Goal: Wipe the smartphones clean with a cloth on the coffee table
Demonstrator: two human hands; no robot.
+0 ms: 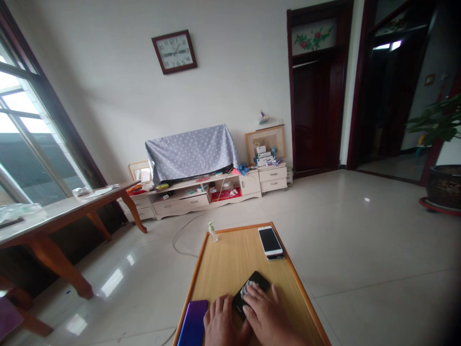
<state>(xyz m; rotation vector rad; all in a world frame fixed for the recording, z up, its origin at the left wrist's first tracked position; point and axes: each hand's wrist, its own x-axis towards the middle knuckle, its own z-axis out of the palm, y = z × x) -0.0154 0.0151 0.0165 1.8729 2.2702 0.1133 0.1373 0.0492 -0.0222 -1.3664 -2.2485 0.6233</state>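
Note:
My hands are at the bottom of the head view, on a low wooden table [237,264] with an orange-brown rim. My left hand [220,323] grips the lower edge of a black smartphone [256,283]. My right hand [264,315] presses a small grey-white cloth [246,290] onto the phone's face. A purple-blue smartphone [193,323] lies just left of my left hand. Farther up the table, a white smartphone [270,240] rests on a dark phone [275,257]. A small pump bottle of clear gel [212,232] stands at the far corner.
A long wooden table [57,216] stands to the left, by a tall window. A white cord [183,239] curves across the glossy tile floor. A low white cabinet [201,194] lines the back wall. A potted plant [444,185] stands at the right.

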